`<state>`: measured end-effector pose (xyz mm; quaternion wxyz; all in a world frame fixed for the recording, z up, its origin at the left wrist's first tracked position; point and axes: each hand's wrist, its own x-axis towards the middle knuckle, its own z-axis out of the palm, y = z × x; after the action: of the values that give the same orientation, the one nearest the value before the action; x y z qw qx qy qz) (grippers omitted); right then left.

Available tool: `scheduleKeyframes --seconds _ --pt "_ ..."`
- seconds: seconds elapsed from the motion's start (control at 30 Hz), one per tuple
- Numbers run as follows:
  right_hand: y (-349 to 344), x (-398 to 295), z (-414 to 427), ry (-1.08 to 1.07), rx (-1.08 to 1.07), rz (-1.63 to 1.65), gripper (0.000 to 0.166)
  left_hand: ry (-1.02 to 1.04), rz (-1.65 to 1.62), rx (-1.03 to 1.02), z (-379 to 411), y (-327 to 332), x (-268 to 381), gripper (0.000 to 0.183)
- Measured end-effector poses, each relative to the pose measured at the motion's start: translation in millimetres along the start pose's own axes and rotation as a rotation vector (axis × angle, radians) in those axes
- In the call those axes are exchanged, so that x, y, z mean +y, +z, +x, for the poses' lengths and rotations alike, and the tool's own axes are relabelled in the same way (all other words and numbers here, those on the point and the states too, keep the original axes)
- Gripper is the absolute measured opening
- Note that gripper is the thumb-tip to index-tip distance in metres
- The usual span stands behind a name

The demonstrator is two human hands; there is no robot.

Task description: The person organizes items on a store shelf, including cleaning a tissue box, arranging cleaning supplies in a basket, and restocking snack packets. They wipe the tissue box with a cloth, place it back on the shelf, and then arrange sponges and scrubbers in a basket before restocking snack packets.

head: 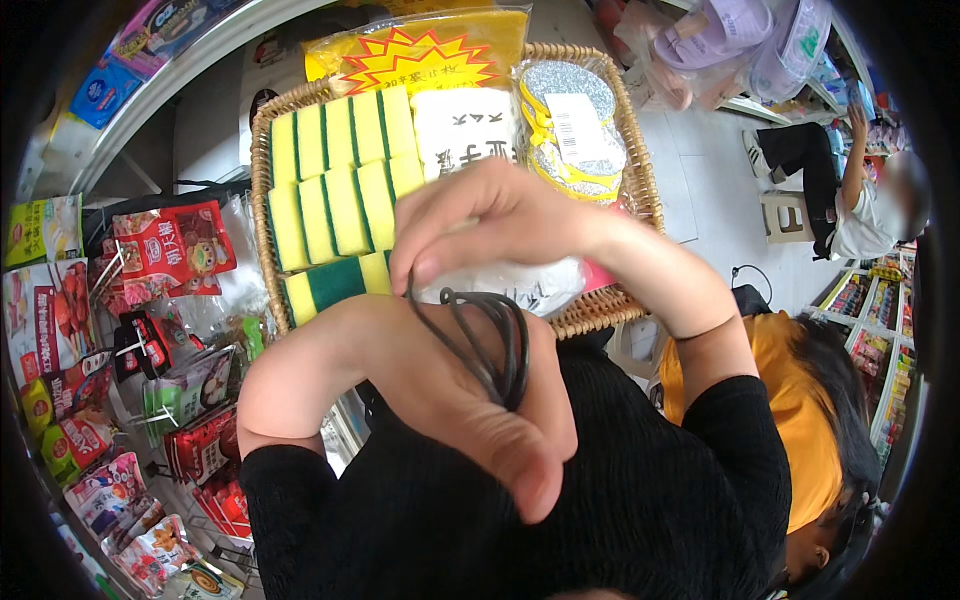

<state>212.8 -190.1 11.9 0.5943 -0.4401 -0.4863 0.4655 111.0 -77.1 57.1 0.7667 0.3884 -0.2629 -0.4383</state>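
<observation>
A thin black cord (511,352) runs in several loose loops across my left hand (457,390), which bends inward close to my chest. My left thumb points down toward my black top. Above it, my right hand (487,217) pinches one strand of the cord between thumb and fingertips. Behind both hands is a wicker basket (262,195). Yellow-and-green scouring sponges (341,169) stand in rows on its left side. My right hand partly covers a white package (465,124) bearing writing. Silvery scrubbing pads with yellow edging (570,82) lie at the basket's right.
A yellow plastic pack (420,52) with a starburst label leans at the basket's far edge. Hanging food packets (172,247) crowd the left. Lilac slippers (712,34) hang upper right. One person (862,217) sits at right; another in an orange top (795,420) is close at lower right.
</observation>
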Motion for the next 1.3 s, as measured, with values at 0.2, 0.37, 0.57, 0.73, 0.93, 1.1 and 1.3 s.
scheduleKeyframes --seconds 0.2,0.37,0.57,0.73,0.93,1.1,1.3 --pt "31 17 -33 0.207 0.264 0.356 0.026 0.352 -0.119 -0.131 -5 -22 -4 0.046" --pt "52 9 -43 0.307 0.38 0.855 0.037 0.472 -0.185 -0.257 1 -31 -8 0.049" --pt "61 6 -39 0.26 0.465 0.856 0.031 0.558 -0.246 -0.447 19 -43 -13 0.054" --pt "63 23 -45 0.169 0.427 0.577 0.029 0.432 -0.252 -0.306 -9 -65 -14 0.056" --pt "54 8 -56 0.221 0.669 0.369 0.018 0.444 0.14 0.329 -19 -56 -25 0.059" --pt "34 17 -97 0.178 0.852 -0.26 0.015 0.226 -0.044 0.87 7 -52 -40 0.035" --pt "19 -11 -129 0.407 0.839 -0.084 0.015 0.088 0.241 0.859 38 -62 -43 0.028"
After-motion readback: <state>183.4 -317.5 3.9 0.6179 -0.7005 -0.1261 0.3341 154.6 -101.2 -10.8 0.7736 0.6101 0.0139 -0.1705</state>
